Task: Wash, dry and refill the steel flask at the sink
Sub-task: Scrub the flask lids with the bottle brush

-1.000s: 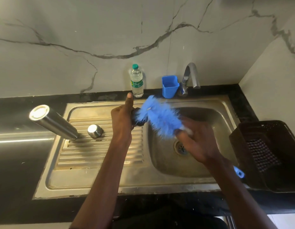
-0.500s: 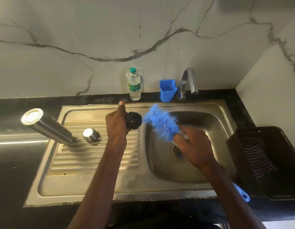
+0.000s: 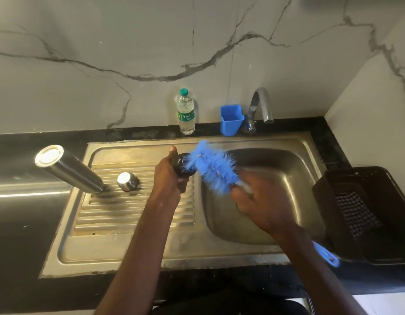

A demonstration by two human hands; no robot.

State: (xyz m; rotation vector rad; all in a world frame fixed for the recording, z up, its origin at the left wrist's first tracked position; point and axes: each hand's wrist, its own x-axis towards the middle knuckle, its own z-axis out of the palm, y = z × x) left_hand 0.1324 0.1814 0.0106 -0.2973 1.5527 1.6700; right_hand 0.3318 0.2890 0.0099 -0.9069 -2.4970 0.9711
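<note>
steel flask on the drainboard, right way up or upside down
Upside down: the steel flask stands mouth-down on the drainboard, its flat base uppermost, with its steel cap beside it.

Smeared with motion blur: right hand (image 3: 263, 204) and the bristles of the blue brush (image 3: 214, 170); finger positions not readable. Brush handle hidden under that hand and forearm, only its looped blue end showing at 4 o'clock. Black stopper (image 3: 182, 165) mostly covered, by the left hand (image 3: 168, 176) at its 9 o'clock and by bristles at its 3 o'clock; shape not readable. Drain of the sink (image 3: 288, 155) hidden behind the right hand. Mouth of the upturned steel flask (image 3: 67, 170) out of sight against the drainboard. Dark basket (image 3: 365, 214) cut off by the frame edge at 3 o'clock. Bottle label (image 3: 185, 115) too small to read fully.
</note>
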